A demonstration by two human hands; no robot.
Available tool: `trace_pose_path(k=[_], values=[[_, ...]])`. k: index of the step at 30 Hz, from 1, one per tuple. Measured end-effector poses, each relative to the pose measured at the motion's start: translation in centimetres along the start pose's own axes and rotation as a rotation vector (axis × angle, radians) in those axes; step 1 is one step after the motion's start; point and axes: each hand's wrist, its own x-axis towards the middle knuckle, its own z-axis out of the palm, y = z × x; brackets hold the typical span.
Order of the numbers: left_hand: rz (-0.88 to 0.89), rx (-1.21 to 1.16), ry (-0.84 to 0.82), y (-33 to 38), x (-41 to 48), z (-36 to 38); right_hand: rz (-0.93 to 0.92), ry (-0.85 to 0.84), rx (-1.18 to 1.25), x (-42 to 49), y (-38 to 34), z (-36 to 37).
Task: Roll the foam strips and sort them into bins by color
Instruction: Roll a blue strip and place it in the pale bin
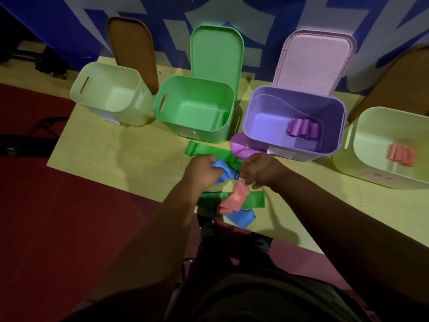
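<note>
Listing from the left: pale bin and green bin stood on the bench. Left hand: fingers curled round one end of the blue strip, held above the loose pile near the bench's front edge. Right hand: fingertips pinched the strip's other end. The pile comprised green strips, a coral strip, a second blue piece and a purple strip touching the purple bin. That bin held purple rolls; the far-right bin held coral rolls. Handling, by judgement: the foam looked light, soft and easily crumpled. It was best pinched at a short end and kept under thumb pressure, lest the roll uncoil.
</note>
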Motion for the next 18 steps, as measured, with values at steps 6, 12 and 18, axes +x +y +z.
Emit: trace_pose_path(k=[6, 12, 18], values=[[0.062, -0.317, -0.038, 3.2, -1.8, -5.8, -0.034, -0.072, -0.075, -1.9, -3.8, -0.3], [0.148, -0.675, -0.016, 7.0, -4.2, -11.8, -0.207, -0.071, 0.212, -5.5, -8.5, -1.6], [0.281, -0.703, 0.006, 10.8, -7.3, -17.7, -0.383, -0.119, 0.715, -9.0, -13.7, -5.0]])
